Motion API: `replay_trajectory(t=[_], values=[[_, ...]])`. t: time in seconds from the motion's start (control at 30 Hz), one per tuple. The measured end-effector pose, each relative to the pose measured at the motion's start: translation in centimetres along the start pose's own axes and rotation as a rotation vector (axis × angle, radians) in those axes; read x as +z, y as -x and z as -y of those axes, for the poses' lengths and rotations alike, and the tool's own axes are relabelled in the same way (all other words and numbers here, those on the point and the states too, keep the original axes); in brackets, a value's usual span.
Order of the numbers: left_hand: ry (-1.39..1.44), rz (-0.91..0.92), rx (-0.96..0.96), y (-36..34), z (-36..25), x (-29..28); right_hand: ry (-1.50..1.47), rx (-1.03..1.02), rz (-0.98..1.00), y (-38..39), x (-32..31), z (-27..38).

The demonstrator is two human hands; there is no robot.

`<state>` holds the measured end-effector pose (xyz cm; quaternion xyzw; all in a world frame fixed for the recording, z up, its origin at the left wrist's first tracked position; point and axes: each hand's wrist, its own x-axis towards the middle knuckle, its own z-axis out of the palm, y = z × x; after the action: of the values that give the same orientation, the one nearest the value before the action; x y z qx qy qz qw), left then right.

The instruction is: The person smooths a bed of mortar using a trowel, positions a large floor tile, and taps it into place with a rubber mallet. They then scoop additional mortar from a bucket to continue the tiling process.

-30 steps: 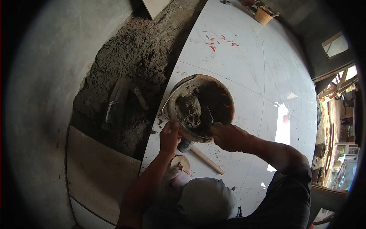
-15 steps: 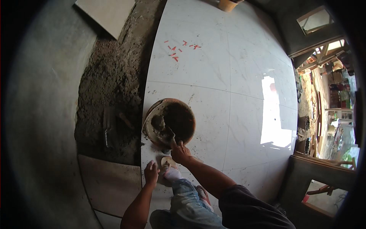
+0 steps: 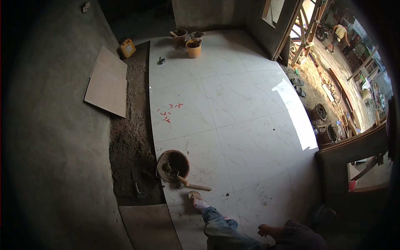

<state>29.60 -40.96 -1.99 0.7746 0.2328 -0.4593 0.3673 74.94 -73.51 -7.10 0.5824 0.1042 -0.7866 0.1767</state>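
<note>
My right hand (image 3: pixel 264 230) hangs low over the white tiles (image 3: pixel 246 166), right of my knee, its fingers curled in with nothing visible in them. My left hand is out of view. Ahead of my sandalled foot (image 3: pixel 194 195) stands a mortar bucket (image 3: pixel 186 160), apart from both hands. A trowel's wooden handle (image 3: pixel 182 180) leans out over its near rim, the blade in the grey mortar (image 3: pixel 170 169). Beside the bucket a mallet-like tool with a wooden handle (image 3: pixel 199 187) lies on the tiles. Left of them a metal tool (image 3: pixel 136 185) rests on the mortar bed (image 3: pixel 129 146).
Red tile spacers (image 3: pixel 167 113) lie scattered ahead. Large tiles (image 3: pixel 109 83) lean on the left wall, near a yellow jerrycan (image 3: pixel 127 48). Several buckets (image 3: pixel 193 49) stand at the far end. A laid tile (image 3: pixel 150 225) is at the near left. Outside, a person (image 3: pixel 339 35) walks.
My right hand has let go of the trowel and drawn back toward my right side. My left hand has left the view. The view has tilted up, showing more of the room's far end.
</note>
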Motion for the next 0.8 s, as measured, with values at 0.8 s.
replay_trajectory(t=[0.8], values=[[-0.387,0.246,-0.017,12.3,-26.2,-40.5,-0.846,-0.601,-0.104,28.9,3.4,-19.9]])
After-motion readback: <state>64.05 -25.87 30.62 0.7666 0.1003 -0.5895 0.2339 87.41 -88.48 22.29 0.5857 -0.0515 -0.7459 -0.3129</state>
